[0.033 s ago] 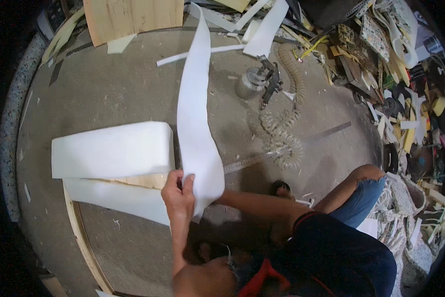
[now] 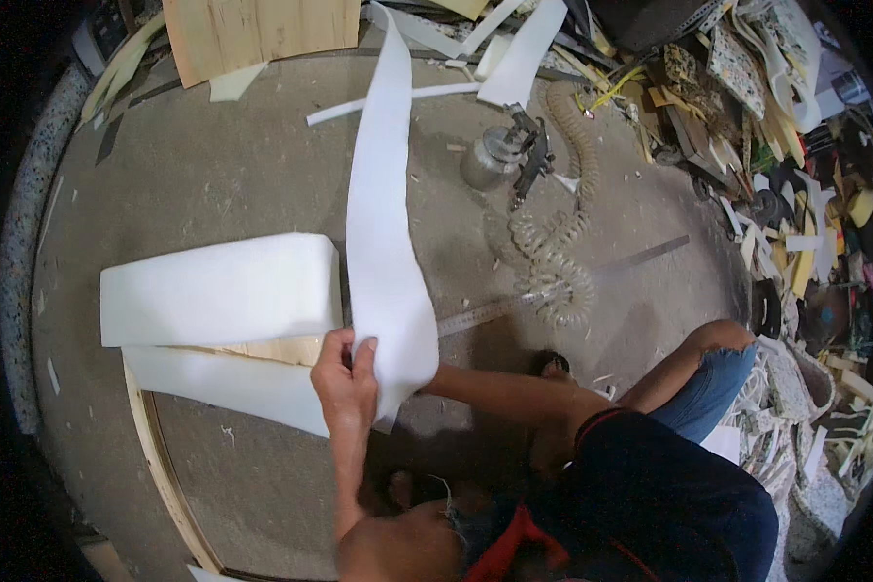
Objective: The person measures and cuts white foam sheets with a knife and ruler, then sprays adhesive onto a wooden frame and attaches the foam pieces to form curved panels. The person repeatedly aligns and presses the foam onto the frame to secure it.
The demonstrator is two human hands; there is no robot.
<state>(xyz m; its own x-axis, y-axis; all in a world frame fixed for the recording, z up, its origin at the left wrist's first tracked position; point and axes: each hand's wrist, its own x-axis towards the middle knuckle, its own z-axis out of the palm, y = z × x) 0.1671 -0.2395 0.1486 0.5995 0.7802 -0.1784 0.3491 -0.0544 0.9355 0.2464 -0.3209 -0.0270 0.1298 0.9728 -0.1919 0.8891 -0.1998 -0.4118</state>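
A long white foam sheet (image 2: 383, 204) stretches up from my hands, its far end narrow and twisted. My left hand (image 2: 347, 388) is closed on the sheet's near left edge, thumb on top. My right forearm (image 2: 514, 393) comes in from the right and passes behind the sheet, which hides my right hand and its fingers. To the left of the sheet, a white foam-padded piece (image 2: 223, 291) lies by a wooden frame (image 2: 160, 466). A second foam strip (image 2: 232, 388) runs along the frame, its right end close to my left wrist.
A spray gun (image 2: 514, 155) with a metal cup and a coiled clear hose (image 2: 553, 272) rests on the floor ahead. A metal ruler (image 2: 640, 254) lies right of the sheet. Foam and wood scraps (image 2: 776, 213) pile up at right; a wooden board (image 2: 262, 39) stands at the back.
My left hand and the near end of the foam sheet have shifted very slightly left. The other things look the same.
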